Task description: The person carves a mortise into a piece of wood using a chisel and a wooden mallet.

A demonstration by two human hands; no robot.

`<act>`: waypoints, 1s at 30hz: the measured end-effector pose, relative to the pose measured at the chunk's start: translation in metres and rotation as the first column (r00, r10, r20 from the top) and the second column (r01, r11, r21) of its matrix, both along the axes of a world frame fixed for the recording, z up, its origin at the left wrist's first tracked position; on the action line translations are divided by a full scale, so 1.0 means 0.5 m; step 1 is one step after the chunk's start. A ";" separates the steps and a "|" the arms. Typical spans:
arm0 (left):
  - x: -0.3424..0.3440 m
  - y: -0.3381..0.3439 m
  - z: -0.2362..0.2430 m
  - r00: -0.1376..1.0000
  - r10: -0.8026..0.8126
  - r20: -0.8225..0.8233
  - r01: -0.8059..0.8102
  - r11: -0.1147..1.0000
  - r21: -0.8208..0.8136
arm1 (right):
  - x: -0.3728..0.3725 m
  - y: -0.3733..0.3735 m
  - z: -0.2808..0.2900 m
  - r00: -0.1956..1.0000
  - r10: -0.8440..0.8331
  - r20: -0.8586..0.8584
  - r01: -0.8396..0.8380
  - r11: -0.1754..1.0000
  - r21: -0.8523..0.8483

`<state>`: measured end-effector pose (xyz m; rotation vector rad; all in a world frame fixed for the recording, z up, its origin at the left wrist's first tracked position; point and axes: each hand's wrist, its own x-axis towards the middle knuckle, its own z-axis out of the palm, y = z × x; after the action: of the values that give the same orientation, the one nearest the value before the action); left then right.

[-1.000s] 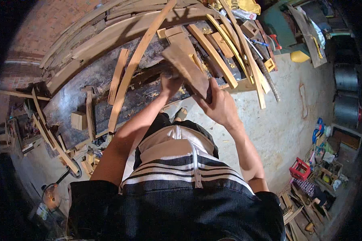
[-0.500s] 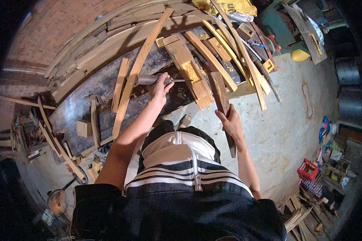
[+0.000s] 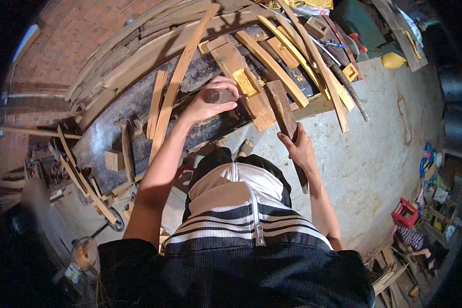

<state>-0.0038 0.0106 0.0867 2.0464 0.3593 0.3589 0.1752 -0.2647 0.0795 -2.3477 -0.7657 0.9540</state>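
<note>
My left hand (image 3: 205,110) grips a dark cylindrical tool handle (image 3: 213,95), seen nearly end-on, beside a wooden block (image 3: 259,113) with a rectangular recess (image 3: 246,82) showing pale yellow cut wood. The tool's lower end is hidden. My right hand (image 3: 300,146) is closed around a long, dark wooden bar (image 3: 281,105), held just right of that block and tilted along it, partly past the edge of the dark workbench (image 3: 102,164).
Long boards (image 3: 185,66) and battens lie across the bench, with a saw-like red-handled tool (image 3: 358,45) at the back right. A small block (image 3: 114,160) sits at left. A fan (image 3: 84,251) stands lower left; a red crate (image 3: 404,213) and clutter lie right.
A second ago both hands were close together with the bar over the block; they have since parted. In the last half second my left hand turned the tool from sideways to nearly end-on.
</note>
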 end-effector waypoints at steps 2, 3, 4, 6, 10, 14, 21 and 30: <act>0.012 0.003 0.002 0.992 -0.120 0.048 0.128 0.970 -0.208 | 0.005 0.007 0.006 0.999 0.029 -0.014 -0.029 0.999 0.025; 0.022 -0.016 0.007 0.997 -0.071 0.018 0.073 0.986 -0.147 | 0.009 0.014 0.014 0.998 -0.004 -0.066 0.007 0.999 0.038; 0.043 -0.037 0.016 1.000 -0.027 -0.012 0.026 0.996 -0.081 | 0.011 0.014 0.016 0.992 -0.044 -0.119 0.050 0.998 0.050; 0.087 -0.075 0.005 0.975 0.217 0.046 -0.222 0.950 0.218 | 0.011 0.012 0.005 0.980 -0.121 -0.155 0.140 0.984 0.115; 0.169 -0.133 -0.036 0.842 0.467 0.268 -0.482 0.876 -0.013 | 0.011 0.014 0.014 0.970 -0.138 -0.203 0.173 0.970 0.169; 0.244 -0.187 -0.076 0.688 0.599 0.410 -0.551 0.799 -0.243 | 0.011 -0.002 0.030 0.963 -0.186 -0.195 0.229 0.947 0.227; 0.259 -0.190 -0.080 0.637 0.650 0.415 -0.601 0.756 -0.260 | -0.038 0.015 0.145 0.942 -0.302 -0.146 0.335 0.862 0.380; 0.226 -0.183 -0.094 0.887 0.268 0.377 -0.202 0.958 -0.205 | -0.091 0.055 0.161 0.964 -0.156 0.216 0.073 0.934 0.349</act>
<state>0.1094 -0.0810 0.0398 1.7191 0.3691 0.8589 0.1296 -0.2370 0.1599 -2.1931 -0.8017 0.4467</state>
